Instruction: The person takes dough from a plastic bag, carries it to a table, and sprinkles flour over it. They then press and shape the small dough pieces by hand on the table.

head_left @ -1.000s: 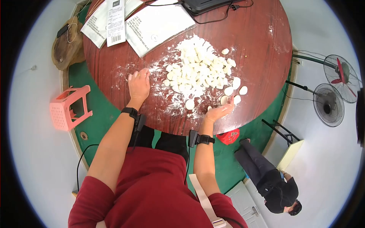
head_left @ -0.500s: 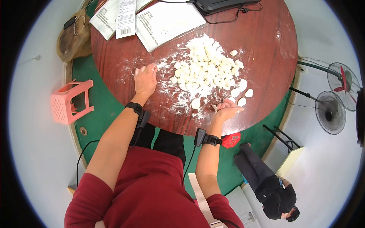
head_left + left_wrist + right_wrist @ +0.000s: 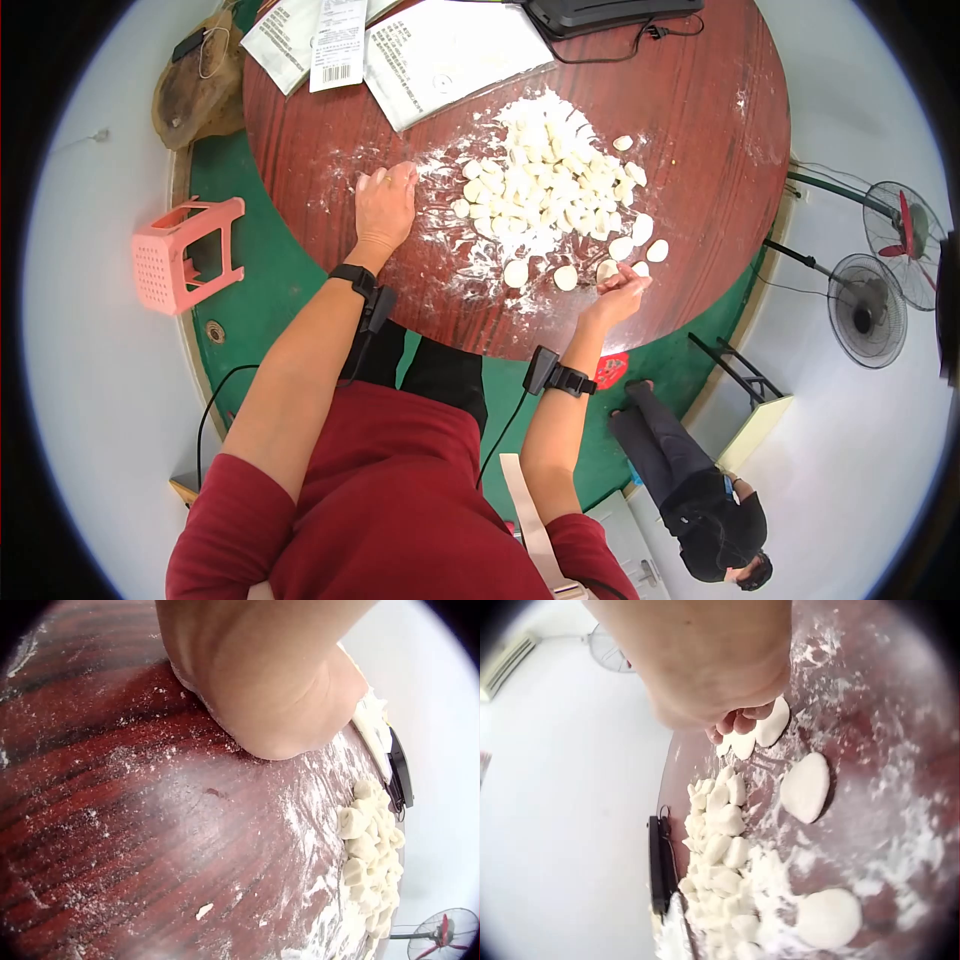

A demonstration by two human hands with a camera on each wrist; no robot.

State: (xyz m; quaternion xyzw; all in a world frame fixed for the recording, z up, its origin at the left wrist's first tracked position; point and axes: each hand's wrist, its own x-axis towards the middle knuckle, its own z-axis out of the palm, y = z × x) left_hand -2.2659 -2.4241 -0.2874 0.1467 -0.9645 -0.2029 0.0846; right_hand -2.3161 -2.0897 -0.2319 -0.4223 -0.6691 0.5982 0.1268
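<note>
A heap of small floured dough lumps (image 3: 555, 180) lies on the round reddish-brown table (image 3: 700, 120). Several flattened dough discs lie along its near and right edges, including one disc (image 3: 516, 273) left of another disc (image 3: 566, 277). My right hand (image 3: 618, 298) is right at a dough disc (image 3: 605, 268), fingers bent loosely over its edge. In the right wrist view the fingertips (image 3: 742, 722) overlap the discs (image 3: 772, 724) behind them. Left of the heap my left hand (image 3: 386, 208) rests on the floury tabletop, fingers loosely bent, holding nothing visible; its fingers are hidden in the left wrist view.
White printed packages (image 3: 445, 60) and a black device (image 3: 600, 12) with a cord stand at the table's far side. A pink stool (image 3: 185, 260) is on the floor at left. Fans (image 3: 868, 310) and another person (image 3: 710, 510) are at right.
My right hand has turned from palm-up and moved right. A dough disc that was tilted beside it half a second ago now lies flat. My left hand stays on the table; the head view has shifted.
</note>
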